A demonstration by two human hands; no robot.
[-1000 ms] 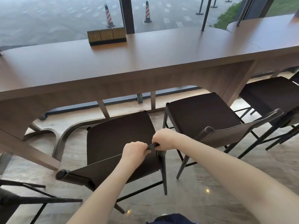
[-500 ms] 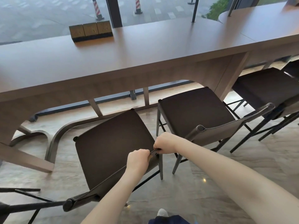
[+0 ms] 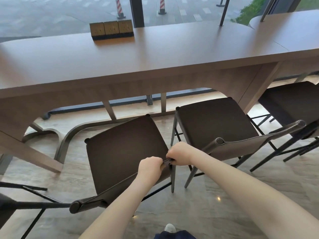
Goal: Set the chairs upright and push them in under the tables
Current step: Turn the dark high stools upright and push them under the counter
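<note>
A dark brown chair (image 3: 124,152) stands upright in front of me, its seat facing the long wooden table (image 3: 155,54). Both hands grip the right end of its backrest top rail. My left hand (image 3: 149,165) closes on the rail just left of the corner; my right hand (image 3: 179,153) closes on the corner itself. The seat's far edge sits near the table's front edge, with most of the seat out on the floor. A second chair (image 3: 214,121) stands upright to the right, its seat partly under the table.
A third chair (image 3: 293,102) sits at the far right and part of another (image 3: 10,202) at the left edge. Three gold socket blocks (image 3: 111,30) rest on the tabletop. Curved table legs (image 3: 69,140) stand ahead of the chair. Polished floor lies behind me.
The chair I hold has turned and slid toward the table, its backrest's left end swinging nearer to me. Both hands kept their grip on the rail.
</note>
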